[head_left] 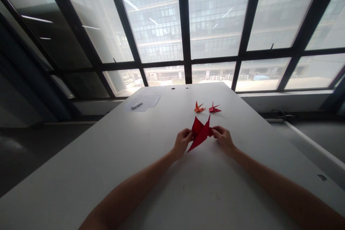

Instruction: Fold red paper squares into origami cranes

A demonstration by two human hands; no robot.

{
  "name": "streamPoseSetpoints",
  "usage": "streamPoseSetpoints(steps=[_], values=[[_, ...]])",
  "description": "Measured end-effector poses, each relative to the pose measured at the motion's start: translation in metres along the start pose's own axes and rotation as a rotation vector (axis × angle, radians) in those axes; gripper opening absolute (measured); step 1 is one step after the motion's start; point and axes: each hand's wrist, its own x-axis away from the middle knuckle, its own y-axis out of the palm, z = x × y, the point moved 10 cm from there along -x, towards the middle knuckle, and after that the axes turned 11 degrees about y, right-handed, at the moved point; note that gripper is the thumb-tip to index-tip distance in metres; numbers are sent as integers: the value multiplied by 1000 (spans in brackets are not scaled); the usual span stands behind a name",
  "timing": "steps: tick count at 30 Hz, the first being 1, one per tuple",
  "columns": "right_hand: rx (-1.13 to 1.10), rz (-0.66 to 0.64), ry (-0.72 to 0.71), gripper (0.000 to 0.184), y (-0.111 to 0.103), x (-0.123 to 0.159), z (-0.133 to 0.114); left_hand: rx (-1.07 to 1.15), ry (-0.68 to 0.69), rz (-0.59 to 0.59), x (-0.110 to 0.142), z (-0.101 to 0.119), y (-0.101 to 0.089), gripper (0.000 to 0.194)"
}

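Note:
A partly folded piece of red origami paper with pointed flaps is held just above the white table. My left hand pinches its left side with curled fingers. My right hand pinches its right edge. Both hands are closed on the paper. Farther back on the table stand a finished orange paper crane and a finished red paper crane, side by side and apart from my hands.
Sheets of white paper with a white marker lie at the table's far left. Two small dark holes sit near the far edge. Large dark-framed windows rise behind the table.

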Motion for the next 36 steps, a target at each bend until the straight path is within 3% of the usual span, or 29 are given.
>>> streamPoseSetpoints(steps=[4, 7, 11, 16, 19, 23, 25, 28, 36], values=[[120, 135, -158, 46, -9, 11, -23, -16, 27, 45, -2, 0, -5, 39], [148, 30, -324, 50, 6, 25, -46, -79, 87, -2, -3, 6, -1, 34], [144, -53, -417, 21, 18, 41, -59, -192, 116, 5, -2, 8, -4, 31], [104, -64, -441, 13, 19, 48, -62, -130, -11, 111, -2, -6, -17, 35], [141, -63, -469, 12, 18, 49, -66, -174, 63, 8, -2, 5, -7, 28], [291, -157, -618, 8, 29, 59, -76, -406, 403, -252, 8, 42, 22, 60], [374, -249, -716, 6, 38, 68, -79, -510, 493, -295, 13, 49, 28, 51], [480, -345, -856, 12, 49, 85, -78, -572, 519, -228, 13, 54, 22, 24], [671, -411, -1026, 30, 73, 111, -75, -575, 535, -60, 15, 71, 11, 18]])
